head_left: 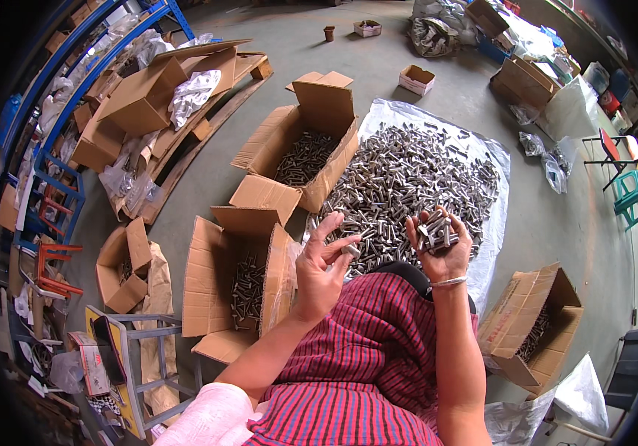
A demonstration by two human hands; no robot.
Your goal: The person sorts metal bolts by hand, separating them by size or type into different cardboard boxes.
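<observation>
Right hand is gripping a handful of bolts, left hand pinches one bolt, bolt pile just beyond.

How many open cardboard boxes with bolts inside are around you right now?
4: far box beside the bolt pile, near box at left, small box further left, one box at right. Others may be hidden.

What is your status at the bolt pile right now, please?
Right hand holds a fistful of bolts. Left hand pinches one bolt. Bolt pile ahead, nothing blocking.

Dull grey metal bolts; matt brown cardboard boxes.
</observation>
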